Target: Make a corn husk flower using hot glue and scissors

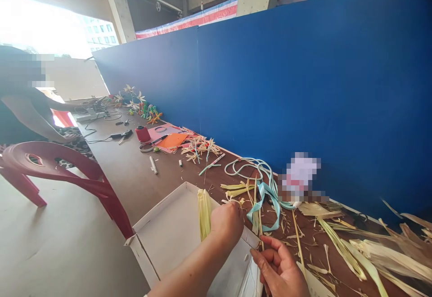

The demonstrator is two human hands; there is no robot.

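Observation:
My left hand [227, 225] is closed in a fist over a white shallow box [172, 234]. A bundle of pale green corn husk [204, 213] sticks out of its far side and hangs over the box. Close by on the right, my right hand [281, 267] has thumb and forefinger pinched together at the box's edge. What lies between those fingertips is too thin to make out. Beyond both hands, more yellow-green husk strips [238, 189] lie on the brown table, beside a light blue ribbon [261, 207].
Husk scraps [364, 252] cover the table at right. A pale blue cable [266, 171] lies against the blue partition [303, 85]. Farther off are a marker [153, 165], orange paper [173, 140] and a red spool [142, 133]. At left, another person [27, 108] works behind a red chair [67, 166].

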